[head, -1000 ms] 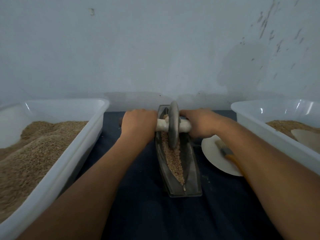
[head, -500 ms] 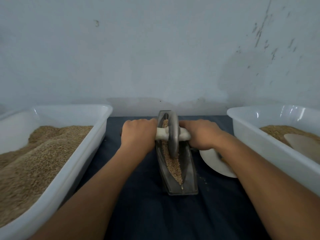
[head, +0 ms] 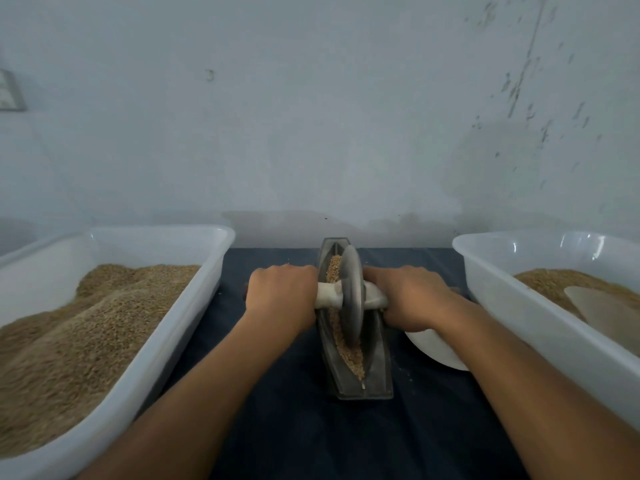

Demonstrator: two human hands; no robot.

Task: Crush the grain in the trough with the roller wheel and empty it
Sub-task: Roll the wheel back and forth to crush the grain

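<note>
Grey metal roller wheel (head: 352, 296) stands in the narrow boat-shaped trough (head: 356, 382) amid tan grain (head: 349, 355) on the dark desk (head: 311, 427); left hand (head: 281, 296) and right hand (head: 412, 297) each clench its pale axle handle (head: 329, 295), likely for even pressure.

I count two white tubs (head: 114, 344) (head: 540, 306) of grain, one trough (head: 375, 375) and one roller wheel (head: 352, 292). Plus one white plate (head: 433, 348) and my two hands (head: 282, 294) (head: 412, 296).

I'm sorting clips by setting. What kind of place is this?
Probably a plain grain-processing work area: a metal trough with a roller wheel, white tubs of grain either side, and a bare stained wall.
</note>
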